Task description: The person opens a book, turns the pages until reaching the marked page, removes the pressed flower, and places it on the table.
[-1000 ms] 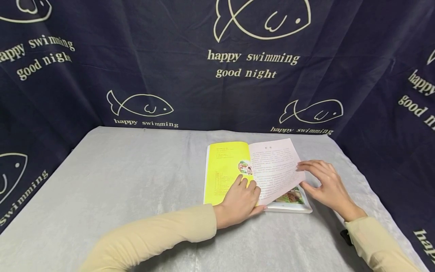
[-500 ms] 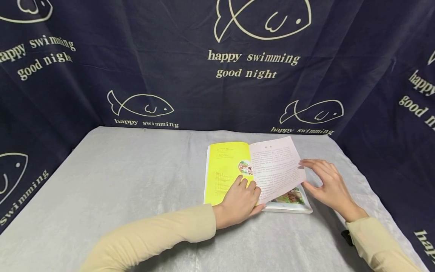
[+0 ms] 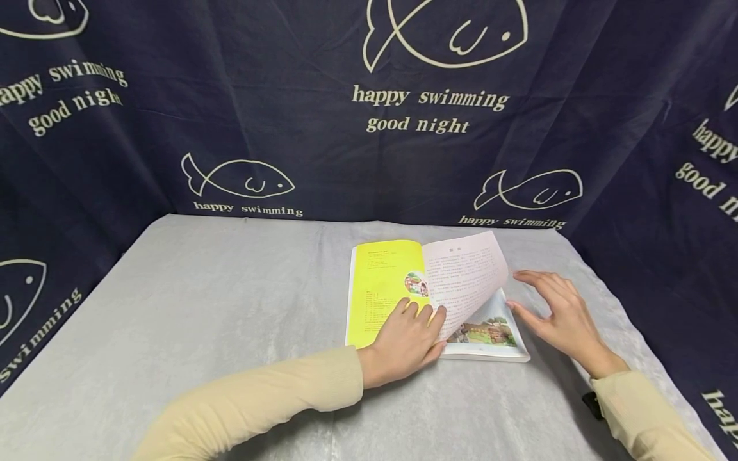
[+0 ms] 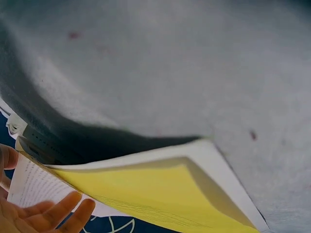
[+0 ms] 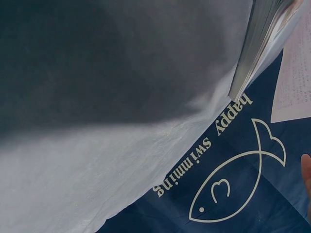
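An open book [image 3: 380, 269] lies on the cloth-covered table, its left page bright yellow with a small round picture. My left hand [image 3: 403, 339] rests on it near the spine, fingers spread forward over the yellow page and the fold. A pale pink text page [image 3: 467, 269] stands raised and curved above a picture page [image 3: 492, 326] showing a building and trees. Just right of the raised page hovers my right hand [image 3: 565, 320], thumb and fingers parted, with nothing held. The left wrist view shows the left fingers [image 4: 73, 213] over the fold; the right wrist view catches one fingertip [image 5: 306, 170].
Grey cloth covers the table [image 3: 230, 288], and the book lies right of its middle. A dark blue curtain [image 3: 323, 141] with fish drawings and lettering hangs behind and along both sides. A small dark object [image 3: 592, 405] shows at the right sleeve.
The right hand has drawn slightly away from the page's edge. The pink page has curled leftward, uncovering more of the picture page. The left hand's fingers have shifted a little.
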`<state>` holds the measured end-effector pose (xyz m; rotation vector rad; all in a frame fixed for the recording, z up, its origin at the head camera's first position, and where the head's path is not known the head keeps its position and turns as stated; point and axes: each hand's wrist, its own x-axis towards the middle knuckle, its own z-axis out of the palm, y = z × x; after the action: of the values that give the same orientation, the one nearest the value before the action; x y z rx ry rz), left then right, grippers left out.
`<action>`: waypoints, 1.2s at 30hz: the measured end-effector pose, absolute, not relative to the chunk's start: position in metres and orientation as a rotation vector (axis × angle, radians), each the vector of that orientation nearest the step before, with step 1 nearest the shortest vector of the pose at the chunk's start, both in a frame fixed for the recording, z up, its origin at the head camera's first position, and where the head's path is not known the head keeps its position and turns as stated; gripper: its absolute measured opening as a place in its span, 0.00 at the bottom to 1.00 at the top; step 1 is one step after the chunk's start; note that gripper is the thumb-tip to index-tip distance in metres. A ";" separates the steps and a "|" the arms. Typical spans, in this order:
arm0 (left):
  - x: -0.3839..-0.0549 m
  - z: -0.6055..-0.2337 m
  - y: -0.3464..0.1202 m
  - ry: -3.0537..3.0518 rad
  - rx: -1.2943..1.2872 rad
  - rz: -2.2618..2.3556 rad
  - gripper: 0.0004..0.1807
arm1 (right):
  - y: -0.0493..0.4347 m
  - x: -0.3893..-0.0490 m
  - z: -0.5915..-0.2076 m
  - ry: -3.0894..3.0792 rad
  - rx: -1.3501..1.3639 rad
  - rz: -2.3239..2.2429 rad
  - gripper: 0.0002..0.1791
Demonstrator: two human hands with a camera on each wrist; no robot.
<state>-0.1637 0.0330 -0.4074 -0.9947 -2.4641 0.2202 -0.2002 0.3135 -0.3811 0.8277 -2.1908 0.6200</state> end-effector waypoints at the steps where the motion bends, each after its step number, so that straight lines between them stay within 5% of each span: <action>1: -0.164 -0.407 0.033 -2.470 -0.992 0.213 0.28 | 0.314 -0.200 -0.382 -2.194 0.833 0.618 0.27; 24: -0.165 -0.399 0.031 -2.293 -1.055 -0.036 0.46 | 0.317 -0.188 -0.398 -2.459 0.980 0.488 0.27; 36: -0.163 -0.399 0.030 -2.266 -0.980 0.127 0.38 | 0.313 -0.182 -0.401 -2.559 0.972 0.456 0.28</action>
<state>-0.1628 0.0299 -0.3990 -0.9795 -2.2656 0.1273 -0.1818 0.3131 -0.4009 0.9720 -2.5592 0.4558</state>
